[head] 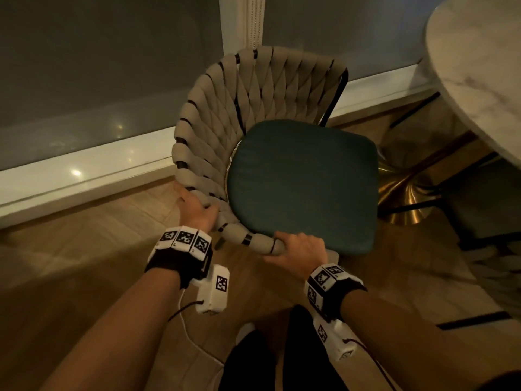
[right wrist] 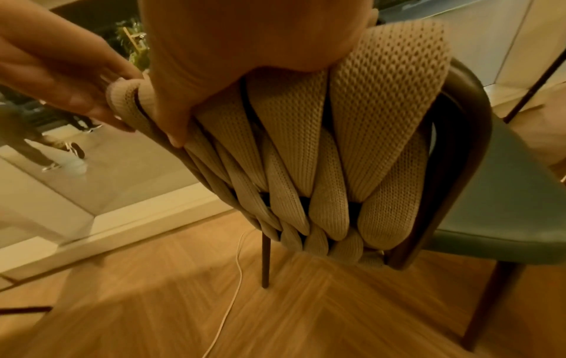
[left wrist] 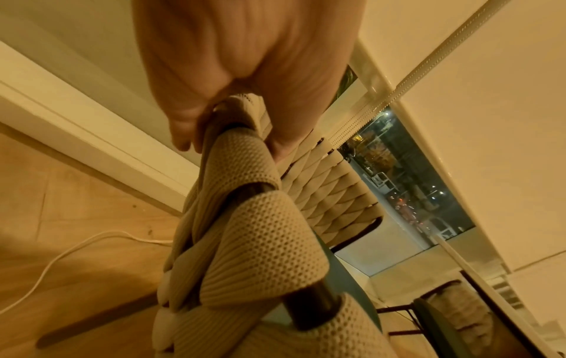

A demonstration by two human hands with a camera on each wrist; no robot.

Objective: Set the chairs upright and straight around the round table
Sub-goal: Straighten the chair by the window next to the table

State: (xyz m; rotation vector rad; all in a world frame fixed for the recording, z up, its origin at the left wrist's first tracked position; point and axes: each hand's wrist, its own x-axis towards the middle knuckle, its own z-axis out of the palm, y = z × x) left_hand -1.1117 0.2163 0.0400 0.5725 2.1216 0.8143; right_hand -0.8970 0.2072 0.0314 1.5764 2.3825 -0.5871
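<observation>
woven-back chair (head: 282,153) on its legs, seat facing 3 o'clock toward marble round table (head: 479,80) | left hand (head: 197,210), right hand (head: 298,251): fingers curled round its rope-wrapped top rail at 7 and 6 o'clock | paired hold probably for swinging it square to table

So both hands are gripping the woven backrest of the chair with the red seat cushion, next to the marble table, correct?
Not quite: the seat cushion is dark teal, not red, as the head view shows. The rest stands: the left hand and the right hand both hold the woven backrest of the chair, which stands beside the marble table.
</observation>
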